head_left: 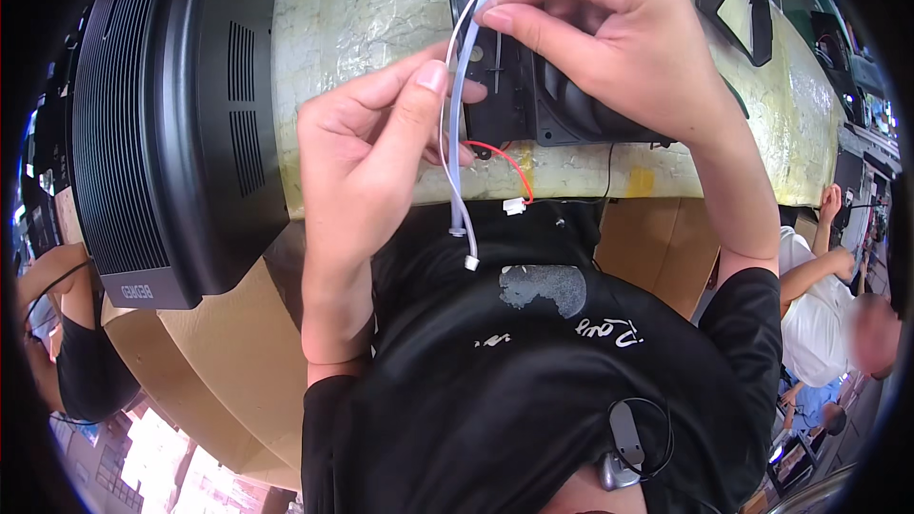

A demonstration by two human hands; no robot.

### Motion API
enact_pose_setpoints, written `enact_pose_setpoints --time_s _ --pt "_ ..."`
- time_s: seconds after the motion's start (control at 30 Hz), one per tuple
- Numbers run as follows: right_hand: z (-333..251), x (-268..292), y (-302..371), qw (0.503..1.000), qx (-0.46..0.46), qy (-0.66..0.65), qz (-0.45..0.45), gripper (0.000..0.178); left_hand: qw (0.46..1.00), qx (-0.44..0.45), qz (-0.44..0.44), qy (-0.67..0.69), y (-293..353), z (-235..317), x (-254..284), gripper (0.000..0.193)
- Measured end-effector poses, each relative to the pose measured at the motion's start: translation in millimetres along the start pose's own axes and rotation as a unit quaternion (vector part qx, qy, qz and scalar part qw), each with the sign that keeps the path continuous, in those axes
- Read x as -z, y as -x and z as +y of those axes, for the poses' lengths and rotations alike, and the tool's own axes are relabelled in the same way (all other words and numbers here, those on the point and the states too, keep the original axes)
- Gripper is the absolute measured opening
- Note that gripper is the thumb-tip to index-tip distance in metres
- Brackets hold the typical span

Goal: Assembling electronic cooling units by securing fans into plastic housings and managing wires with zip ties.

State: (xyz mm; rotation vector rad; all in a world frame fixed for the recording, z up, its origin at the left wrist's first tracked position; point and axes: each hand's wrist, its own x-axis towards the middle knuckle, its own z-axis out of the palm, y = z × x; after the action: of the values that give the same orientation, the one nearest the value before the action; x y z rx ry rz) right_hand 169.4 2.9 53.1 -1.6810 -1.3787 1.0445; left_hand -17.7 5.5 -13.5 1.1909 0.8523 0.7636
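Note:
A translucent bluish-grey tube (455, 167) and a thin white cable (441, 138) hang side by side between my hands. My left hand (362, 148) is closed on them about midway, the thumb in front and the fingertips behind. Higher up, my right hand (619, 43) pinches their upper part between thumb and fingers. The cable's lower end carries a small white connector (471, 264). Behind my hands a black plastic housing (552, 109) lies on the table, partly covered by the right hand. From it a red wire (514, 162) runs to a white plug (515, 207) over the near edge.
A large black ribbed case (181, 124) stands at the left. The table (352, 0) has a plastic-wrapped cover. Cardboard boxes (228, 352) are below the edge. A black frame-like part (738, 5) lies far right. Other people (824, 328) are at both sides.

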Motion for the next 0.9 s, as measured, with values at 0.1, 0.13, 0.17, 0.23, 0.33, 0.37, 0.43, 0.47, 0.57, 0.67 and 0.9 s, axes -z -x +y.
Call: enact_pose_setpoints --time_s 0.1,0.13,0.17,0.23,0.33,0.37,0.43,0.47,0.57,0.67,0.9 --pt "17 11 7 0.968 0.239 0.055 -0.045 0.031 0.997 0.042 -0.025 0.055 -1 6 3 0.037" --pt "17 14 8 0.970 0.228 0.065 -0.056 0.031 0.995 0.059 -0.040 0.070 -2 7 4 0.039" --pt "17 15 8 0.971 0.216 0.076 -0.066 0.030 0.995 0.060 -0.040 0.069 -2 8 5 0.039" --pt "67 8 -28 0.852 0.517 -0.068 -0.037 0.024 0.994 0.070 -0.075 0.042 -6 8 4 0.038" --pt "49 5 -12 0.885 0.450 -0.113 -0.032 0.020 0.991 0.089 -0.088 0.056 -7 4 7 0.034" --pt "28 7 1 0.934 0.355 -0.012 -0.025 0.019 0.991 0.090 -0.084 0.055 -6 3 8 0.034" --pt "30 11 -1 0.964 0.251 0.093 -0.010 0.018 0.994 0.076 -0.078 0.032 -7 5 3 0.032" --pt "53 9 -18 0.898 0.434 0.069 0.022 0.018 0.993 0.077 -0.082 0.031 -7 5 1 0.032" --pt "65 13 -25 0.797 0.596 0.085 0.047 0.017 0.993 0.081 -0.086 0.012 -8 6 1 0.029" --pt "61 17 -16 0.808 0.571 0.138 0.034 0.015 0.992 0.076 -0.093 -0.036 -10 7 -4 0.025" --pt "2 36 -12 0.835 0.354 0.355 -0.225 0.017 0.976 -0.066 -0.055 -0.199 -5 -11 -4 0.031"
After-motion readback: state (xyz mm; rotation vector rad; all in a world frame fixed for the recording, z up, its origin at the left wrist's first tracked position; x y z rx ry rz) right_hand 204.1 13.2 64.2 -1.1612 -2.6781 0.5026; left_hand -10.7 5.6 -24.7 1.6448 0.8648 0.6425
